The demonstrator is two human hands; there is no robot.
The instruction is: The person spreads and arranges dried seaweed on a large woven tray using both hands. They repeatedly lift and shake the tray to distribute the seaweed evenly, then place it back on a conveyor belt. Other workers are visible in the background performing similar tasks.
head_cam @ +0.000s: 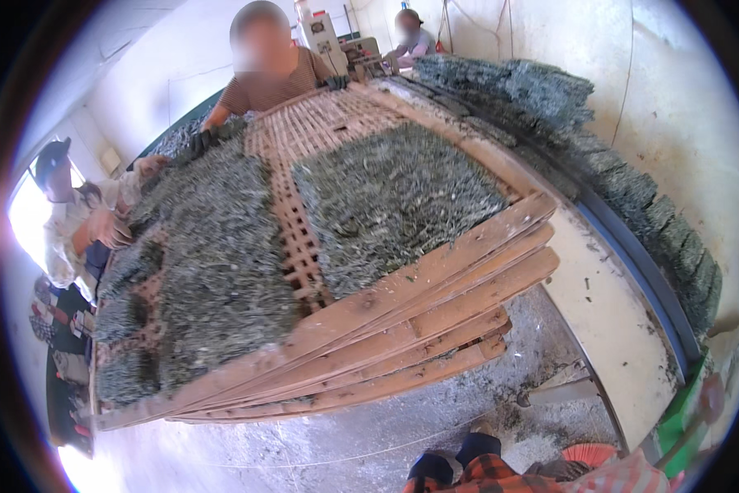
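My left hand is out of view. At the bottom right, a dark, blurred shape beside a pink-striped cloth may be my gloved right hand [554,469]; whether it holds anything cannot be told. Before me lies a stack of wooden frames [418,271] with woven lattice tops. The top frame carries a squarish slab of shredded dark green plant material [394,197] on the right and a longer slab [221,265] left of its middle. Smaller cut blocks [123,320] of similar material lie along the left side. Bare lattice [295,228] shows between the two large slabs.
Across the stack, a person in dark gloves [203,140] touches the material; another person's bare hands [112,229] are at the left edge. A third person sits farther back. More dark green blocks [628,185] line the right wall, beside a blue rail [640,265] and a pale tabletop [609,302].
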